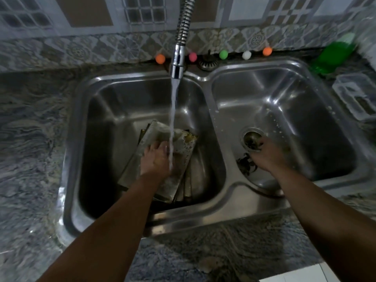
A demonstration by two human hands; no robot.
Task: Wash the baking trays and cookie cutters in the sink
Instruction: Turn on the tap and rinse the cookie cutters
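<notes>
This is a home kitchen. A stainless-steel double-bowl sink (215,110) fills the middle of the frame, sunk into a grey veined stone worktop (30,139) that runs along the left, right and lower edges. A chrome tap (179,58) on a flexible coiled hose comes down from the top centre and pours water into the left bowl. Patterned decorative wall tiles (114,45) line the wall across the top of the frame. At the upper right, a green bottle (333,55) and a clear plastic container (358,96) sit on the worktop beside the right bowl.
</notes>
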